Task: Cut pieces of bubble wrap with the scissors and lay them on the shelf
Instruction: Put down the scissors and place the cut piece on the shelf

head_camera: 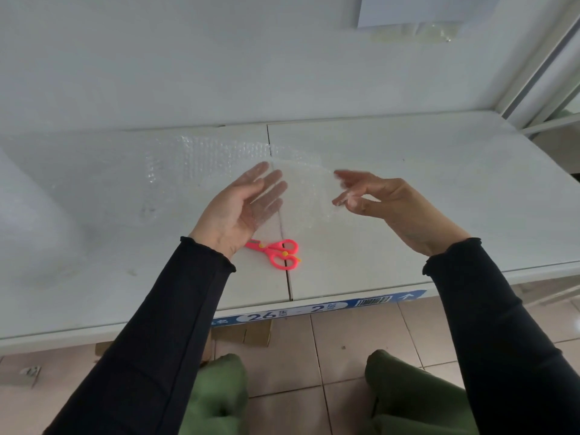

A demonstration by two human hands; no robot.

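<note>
A clear cut piece of bubble wrap (306, 196) hangs in the air above the white shelf (408, 189), between both hands. My left hand (244, 208) is spread flat, palm up, its fingers behind the piece's left edge. My right hand (373, 196) pinches the piece's right edge between thumb and fingertips. Pink scissors (277, 252) lie shut on the shelf just below my left wrist. A larger sheet of bubble wrap (201, 161) lies flat on the shelf at the back left.
A seam (287, 277) splits the shelf surface down the middle. More bubble wrap (417, 32) sits on the upper level at the top right. A blue label strip (314, 309) runs along the front edge, above a tiled floor. A metal post (539, 73) rises at the right.
</note>
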